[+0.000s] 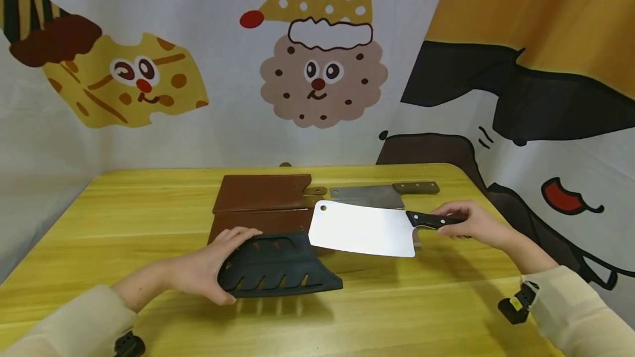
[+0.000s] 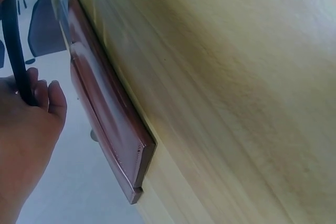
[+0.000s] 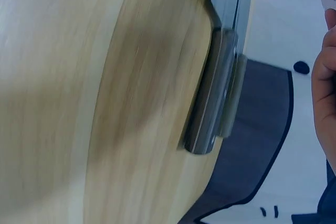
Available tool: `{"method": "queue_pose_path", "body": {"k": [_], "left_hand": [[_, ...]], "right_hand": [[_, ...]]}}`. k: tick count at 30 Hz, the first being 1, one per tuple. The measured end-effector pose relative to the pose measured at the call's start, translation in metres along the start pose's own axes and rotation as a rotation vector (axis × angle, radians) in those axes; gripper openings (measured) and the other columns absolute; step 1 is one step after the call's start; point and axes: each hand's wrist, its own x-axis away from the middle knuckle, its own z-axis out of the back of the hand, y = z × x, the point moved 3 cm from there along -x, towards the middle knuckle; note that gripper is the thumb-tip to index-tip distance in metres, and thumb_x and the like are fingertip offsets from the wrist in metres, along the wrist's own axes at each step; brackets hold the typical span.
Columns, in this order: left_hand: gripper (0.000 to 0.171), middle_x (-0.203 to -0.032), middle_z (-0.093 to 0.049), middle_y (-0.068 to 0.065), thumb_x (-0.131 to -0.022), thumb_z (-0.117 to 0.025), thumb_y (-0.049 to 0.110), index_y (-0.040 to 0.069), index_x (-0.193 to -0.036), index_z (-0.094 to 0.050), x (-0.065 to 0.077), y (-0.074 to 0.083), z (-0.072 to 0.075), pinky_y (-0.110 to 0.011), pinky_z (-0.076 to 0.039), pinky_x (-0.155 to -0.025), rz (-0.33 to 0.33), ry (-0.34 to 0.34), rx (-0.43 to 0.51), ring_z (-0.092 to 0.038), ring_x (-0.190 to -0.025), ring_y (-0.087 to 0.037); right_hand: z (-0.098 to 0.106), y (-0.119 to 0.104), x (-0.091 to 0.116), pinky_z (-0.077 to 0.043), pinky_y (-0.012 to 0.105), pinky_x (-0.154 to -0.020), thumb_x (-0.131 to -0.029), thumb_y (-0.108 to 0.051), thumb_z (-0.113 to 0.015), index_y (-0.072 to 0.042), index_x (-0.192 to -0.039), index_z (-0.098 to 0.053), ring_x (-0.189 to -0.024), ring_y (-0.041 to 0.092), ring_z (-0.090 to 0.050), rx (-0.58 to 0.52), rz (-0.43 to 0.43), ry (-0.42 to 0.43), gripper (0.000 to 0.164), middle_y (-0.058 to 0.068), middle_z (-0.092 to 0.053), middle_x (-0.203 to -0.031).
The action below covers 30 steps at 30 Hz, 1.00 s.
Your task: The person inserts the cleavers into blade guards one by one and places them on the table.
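Observation:
My left hand (image 1: pixel 205 269) grips a black slotted blade guard (image 1: pixel 275 266) by its left end, thumb at the lower edge and fingers at the upper. Above the table, in my right hand (image 1: pixel 473 226), is a wide cleaver (image 1: pixel 364 230), held by its black riveted handle with the blade pointing left. The blade's left end is close to the guard's upper right corner, overlapping it slightly in the head view. From the left wrist, the guard (image 2: pixel 16 51) shows edge-on between thumb and fingers. Only part of the right hand (image 3: pixel 326 87) appears in the right wrist view.
Two brown leather sheaths (image 1: pixel 263 194) lie side by side at the table's back. Right of them rests a cleaver with a brown handle (image 1: pixel 416 188); a second handle (image 3: pixel 207 103) shows nearer in the right wrist view. A printed curtain (image 1: pixel 223 142) hangs behind the wooden table (image 1: pixel 124 219).

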Motion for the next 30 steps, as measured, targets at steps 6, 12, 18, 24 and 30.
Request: {"method": "queue_pose_path", "body": {"k": [6,12,18,24,30], "left_hand": [[0.100,-0.146,-0.019,-0.009,-0.068,-0.079,0.027,0.028,-0.148,-0.018,0.0010,-0.0016,0.0005,-0.052,-0.036,-0.084,0.007,-0.001,0.004,-0.022,-0.126,-0.032],[0.101,-0.144,-0.023,-0.006,-0.068,-0.079,0.027,0.029,-0.148,-0.018,-0.0003,-0.0019,0.0001,-0.050,-0.036,-0.084,-0.002,0.000,0.004,-0.024,-0.125,-0.030],[0.101,-0.143,-0.023,-0.006,-0.067,-0.079,0.027,0.029,-0.148,-0.018,-0.0005,-0.0016,0.0000,-0.050,-0.036,-0.084,-0.015,0.008,-0.003,-0.024,-0.124,-0.030],[0.101,-0.143,-0.022,-0.007,-0.068,-0.079,0.027,0.028,-0.148,-0.018,0.0009,-0.0013,0.0010,-0.051,-0.036,-0.084,-0.009,0.010,-0.002,-0.023,-0.125,-0.031],[0.100,-0.143,-0.022,-0.007,-0.068,-0.079,0.028,0.028,-0.148,-0.018,0.0006,-0.0009,0.0013,-0.050,-0.036,-0.084,0.001,0.006,-0.003,-0.023,-0.125,-0.031]], "right_hand": [[0.0039,0.0047,0.0051,-0.042,0.028,-0.046,-0.085,0.001,-0.062,-0.023,-0.104,-0.067,-0.050,0.013,-0.047,0.010,-0.052,0.044,0.031,-0.011,-0.062,-0.075],[0.0005,0.0046,0.0021,-0.045,0.027,-0.049,-0.085,-0.006,-0.065,0.000,-0.109,-0.064,-0.053,0.013,-0.050,0.076,-0.105,0.044,0.025,-0.007,-0.062,-0.077],[0.0004,0.0028,0.0015,-0.043,0.028,-0.048,-0.085,-0.003,-0.064,-0.008,-0.108,-0.066,-0.051,0.015,-0.047,0.064,-0.077,0.031,0.023,-0.007,-0.059,-0.071],[0.0017,0.0021,0.0017,-0.041,0.028,-0.046,-0.085,-0.001,-0.064,-0.018,-0.105,-0.067,-0.050,0.014,-0.046,0.051,-0.063,0.042,0.026,-0.010,-0.057,-0.068],[0.0007,0.0009,0.0017,-0.042,0.028,-0.046,-0.085,-0.001,-0.064,-0.012,-0.107,-0.067,-0.050,0.015,-0.046,0.044,-0.059,0.038,0.024,-0.009,-0.058,-0.070]]}}
